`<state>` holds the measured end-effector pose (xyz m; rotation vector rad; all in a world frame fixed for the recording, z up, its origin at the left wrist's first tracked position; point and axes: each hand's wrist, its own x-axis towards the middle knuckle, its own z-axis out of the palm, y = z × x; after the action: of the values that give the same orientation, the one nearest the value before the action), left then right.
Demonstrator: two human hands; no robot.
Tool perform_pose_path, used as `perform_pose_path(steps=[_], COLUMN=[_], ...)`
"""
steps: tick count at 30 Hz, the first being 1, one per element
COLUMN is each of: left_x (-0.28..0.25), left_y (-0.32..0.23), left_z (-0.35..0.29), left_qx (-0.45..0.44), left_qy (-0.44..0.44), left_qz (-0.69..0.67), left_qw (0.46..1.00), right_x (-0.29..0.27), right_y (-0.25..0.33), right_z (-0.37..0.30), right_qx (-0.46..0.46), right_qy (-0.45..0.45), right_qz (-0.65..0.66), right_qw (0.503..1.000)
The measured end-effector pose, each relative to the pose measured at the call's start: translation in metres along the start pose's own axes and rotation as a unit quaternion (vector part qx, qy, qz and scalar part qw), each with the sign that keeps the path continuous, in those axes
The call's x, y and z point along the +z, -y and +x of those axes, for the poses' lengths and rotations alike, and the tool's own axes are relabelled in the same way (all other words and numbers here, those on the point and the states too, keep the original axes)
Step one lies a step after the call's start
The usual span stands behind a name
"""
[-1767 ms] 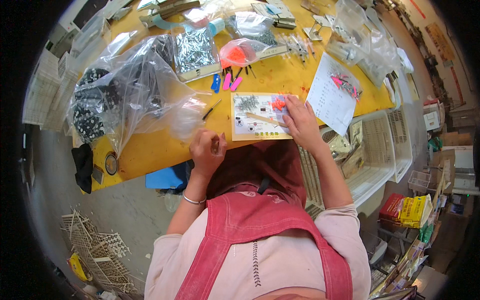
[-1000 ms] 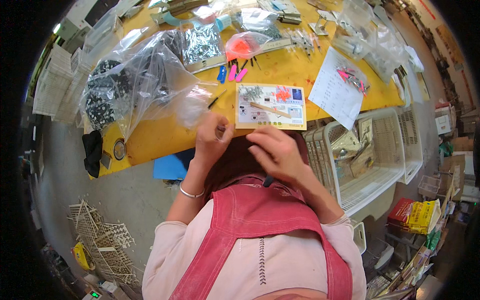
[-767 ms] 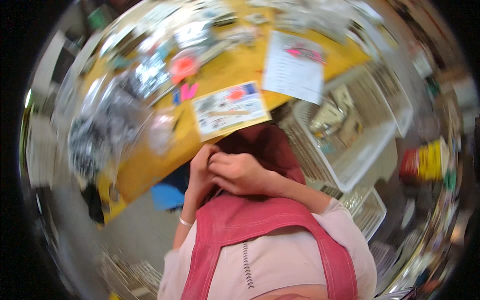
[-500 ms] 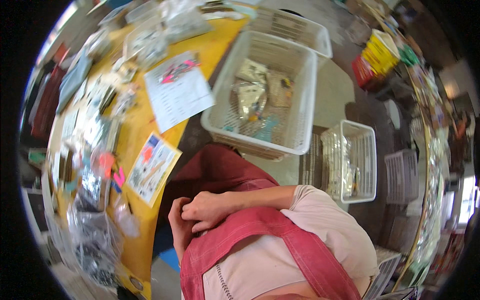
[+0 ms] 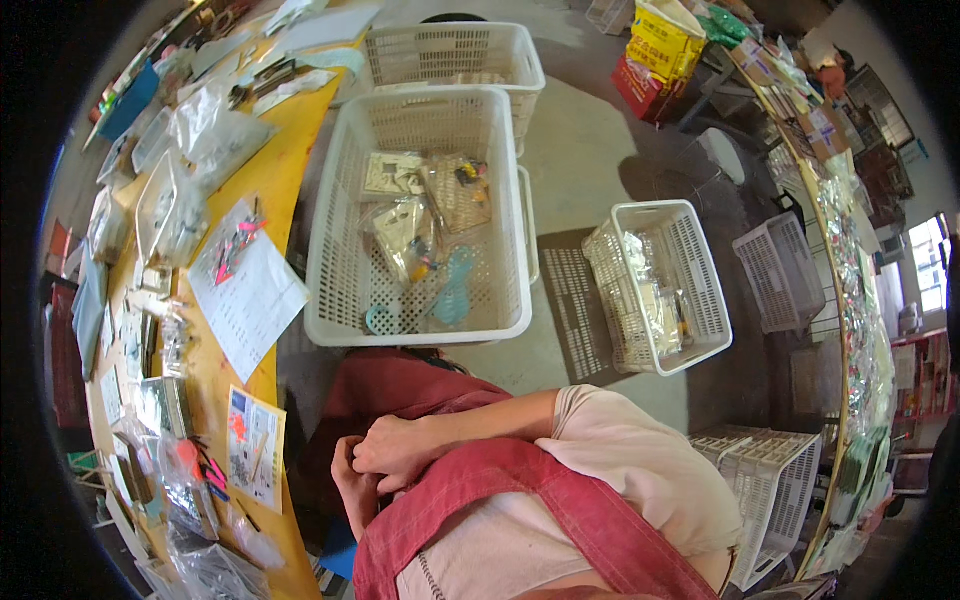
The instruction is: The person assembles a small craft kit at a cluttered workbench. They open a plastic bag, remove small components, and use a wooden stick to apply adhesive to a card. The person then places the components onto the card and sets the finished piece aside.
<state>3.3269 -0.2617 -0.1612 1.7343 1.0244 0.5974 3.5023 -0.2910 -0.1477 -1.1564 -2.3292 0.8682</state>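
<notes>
My right hand (image 5: 392,446) is closed, its fingers curled in against my left hand (image 5: 350,478). Both rest together at my lap, beside the red apron (image 5: 420,395), and no object shows in either. The left fingers are bent and partly covered by the right hand. Ahead of them stands a large white plastic basket (image 5: 420,338). Inside lie bagged cream-coloured parts (image 5: 402,240), a bagged tan piece (image 5: 462,190) and light-blue plastic pieces (image 5: 455,287). Left of my hands, on the yellow table (image 5: 285,395), is a colour-printed sheet (image 5: 257,450).
A white paper (image 5: 250,300) with pink-handled tools (image 5: 237,245), clear bags (image 5: 215,125) and small parts crowd the table. Another white basket (image 5: 450,50) stands behind the large one. To the right are a smaller basket (image 5: 705,290) with bagged parts and a grey crate (image 5: 780,270).
My view has swung to the right, so table and baskets sit further left in the picture. A white crate at lower right shows more fully. My hands stay together at my lap.
</notes>
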Motion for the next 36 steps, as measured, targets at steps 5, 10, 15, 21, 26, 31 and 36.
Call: perform_pose_path(steps=[5, 10, 15, 21, 26, 31, 36], left_x=[0.017, 0.025, 0.035, 0.034, 0.023, 0.004, -0.016], left_y=[-0.004, 0.0, -0.008, -0.003, -0.023, -0.012, -0.008], left_z=[0.016, 0.026, 0.037, 0.042, 0.03, 0.014, 0.003], left_qx=[0.038, 0.066, 0.079, 0.054, 0.021, 0.0, -0.042], left_qy=[-0.014, 0.006, 0.028, 0.066, 0.096, 0.076, 0.058], left_qz=[0.054, 0.061, 0.055, 0.049, 0.0, -0.016, -0.119], left_qw=[0.998, 0.996, 0.995, 0.995, 0.995, 0.997, 0.99], right_x=[-0.004, -0.018, -0.034, -0.038, -0.026, -0.018, -0.017], right_y=[-0.017, -0.023, -0.025, -0.021, -0.018, -0.006, 0.011], right_z=[-0.016, -0.026, -0.035, -0.035, -0.026, -0.008, 0.003], right_qx=[0.01, 0.011, 0.042, 0.07, 0.05, 0.037, 0.007], right_qy=[-0.04, -0.044, -0.009, 0.012, 0.023, 0.047, -0.007], right_qz=[-0.002, -0.005, 0.003, -0.017, -0.004, -0.003, -0.001], right_qw=[0.999, 0.999, 0.999, 0.997, 0.999, 0.998, 1.0])
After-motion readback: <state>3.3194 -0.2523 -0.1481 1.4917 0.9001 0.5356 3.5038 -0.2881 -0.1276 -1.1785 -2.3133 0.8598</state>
